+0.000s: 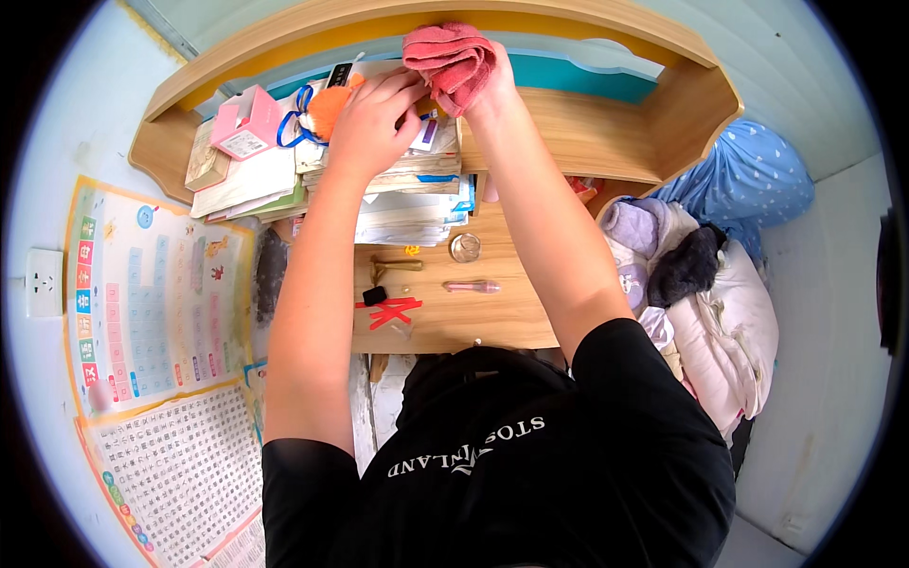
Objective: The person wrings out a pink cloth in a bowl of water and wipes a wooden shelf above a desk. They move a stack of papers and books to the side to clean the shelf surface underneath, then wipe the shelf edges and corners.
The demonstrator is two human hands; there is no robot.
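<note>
A folded red cloth (451,67) is bunched in my right hand (501,82), high up by the shelf's back board; the cloth hides most of the fingers. My left hand (376,124) reaches over the stacked books, palm down, thumb apart from the fingers. It lies against an orange plush toy (328,112) with a blue ribbon (287,128) beside it. Under the thumb shows a small white and purple box (426,135) on top of the book stack (419,169). What the left fingertips touch cannot be made out.
A wooden shelf (568,135) spans the desk (440,334). A pink box (248,121) stands at left. On the desk lie a glass jar (465,248), a pink pen-like item (472,286), red strips (390,310) and a black square (374,295). Bedding (731,326) is piled at right.
</note>
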